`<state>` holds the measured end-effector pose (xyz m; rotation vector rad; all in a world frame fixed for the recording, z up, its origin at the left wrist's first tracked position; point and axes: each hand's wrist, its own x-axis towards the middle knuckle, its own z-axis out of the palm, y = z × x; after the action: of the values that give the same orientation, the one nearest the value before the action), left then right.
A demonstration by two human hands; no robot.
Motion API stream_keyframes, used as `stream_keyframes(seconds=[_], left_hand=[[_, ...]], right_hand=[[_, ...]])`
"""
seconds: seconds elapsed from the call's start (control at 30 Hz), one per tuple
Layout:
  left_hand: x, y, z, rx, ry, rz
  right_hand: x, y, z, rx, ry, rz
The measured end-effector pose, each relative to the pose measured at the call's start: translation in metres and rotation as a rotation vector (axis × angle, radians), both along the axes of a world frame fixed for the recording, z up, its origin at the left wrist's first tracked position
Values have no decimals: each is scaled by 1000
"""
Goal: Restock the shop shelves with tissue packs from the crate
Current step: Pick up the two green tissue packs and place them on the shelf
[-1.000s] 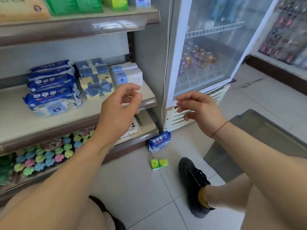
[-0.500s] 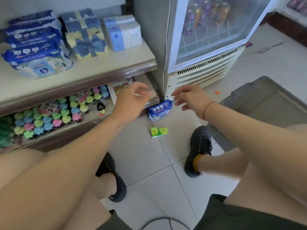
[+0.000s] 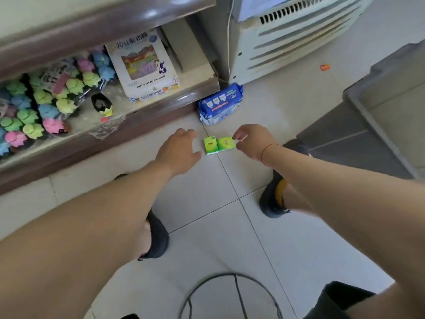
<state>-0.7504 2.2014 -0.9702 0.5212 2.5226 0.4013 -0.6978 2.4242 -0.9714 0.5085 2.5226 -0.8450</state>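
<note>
Now both hands had dropped from shelf height to the floor [image 3: 207, 226]: the left hand [image 3: 178, 149] and right hand [image 3: 253, 141], empty and loosely curled, flanked two green tissue packs [image 3: 219, 145] near the bottom shelf's [image 3: 161, 105] front edge, seemingly ready to grasp.

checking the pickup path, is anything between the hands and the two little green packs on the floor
Nothing visible does. The green packs lie on bare tile between the left hand and the right hand, both close beside them. The blue pack lies beyond, by the shelf base, out of the way.
</note>
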Motion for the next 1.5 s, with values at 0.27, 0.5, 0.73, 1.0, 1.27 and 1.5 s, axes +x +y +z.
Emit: stream_keyframes(seconds=[0.27,0.5,0.73,1.0,1.27,1.5], left_hand=[[-15,43,-99,-37,-17,-61],[-34,67,-166,-180,63,-143],[-34,71,-171,-86,-63,66],[-46,48,-59,286,-156,230],[-16,1,137,536,-1,266],[-1,-58,339,667,308,253]], right_hand=[[-16,-1,-101,143,25,132],[-41,3,-164,311,-1,379],[-35,-1,-175,245,-64,217],[-50,20,-56,-69,48,-16],[-38,-11,149,-544,456,-66],[-38,-40,336,-773,848,27]])
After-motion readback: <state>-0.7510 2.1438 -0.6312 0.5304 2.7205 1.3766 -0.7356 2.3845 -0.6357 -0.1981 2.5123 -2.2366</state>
